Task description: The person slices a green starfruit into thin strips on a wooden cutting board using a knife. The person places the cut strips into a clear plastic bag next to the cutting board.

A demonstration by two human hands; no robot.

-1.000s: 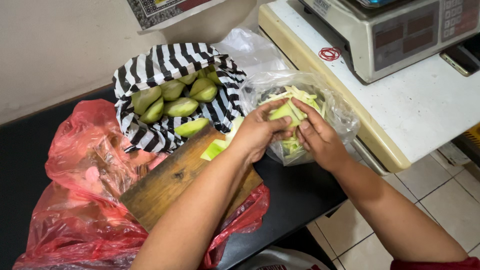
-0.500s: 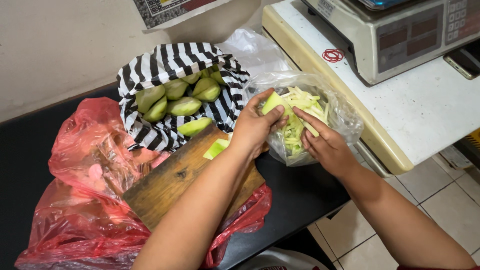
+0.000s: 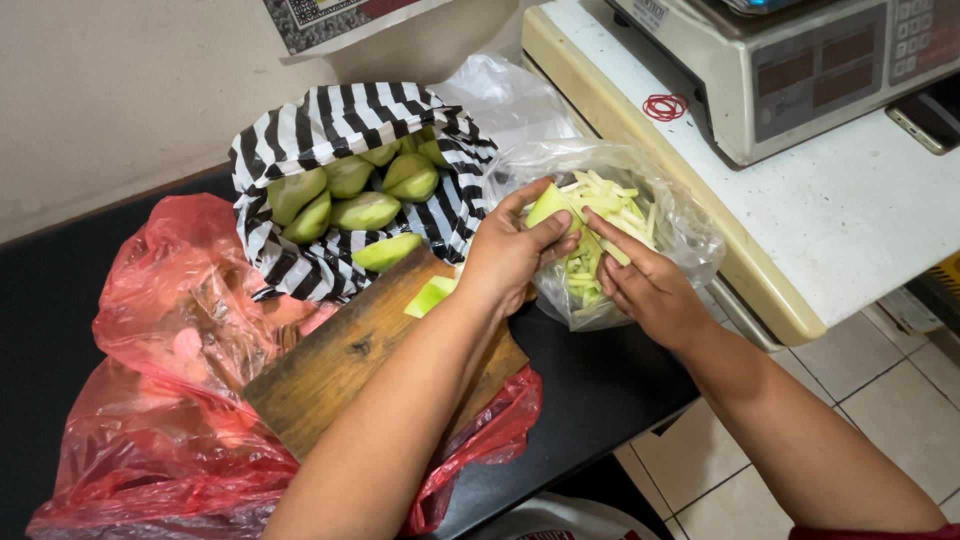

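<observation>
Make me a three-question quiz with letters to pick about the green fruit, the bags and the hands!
1. Where do the big peeled green mango pieces lie?
A. in the black-and-white striped bag
B. on the weighing scale
C. on the floor

2. What colour is the bag under the wooden cutting board?
A. blue
B. red
C. yellow

3. What is the left hand doing?
A. resting flat on the board
B. holding a knife
C. holding a green mango piece at the mouth of the clear bag

Answers: 1 A, the pieces sit piled inside the striped bag. 2 B, the red plastic bag spreads beneath the board. 3 C, its fingers grip the piece above the strips, beside the right hand.
</observation>
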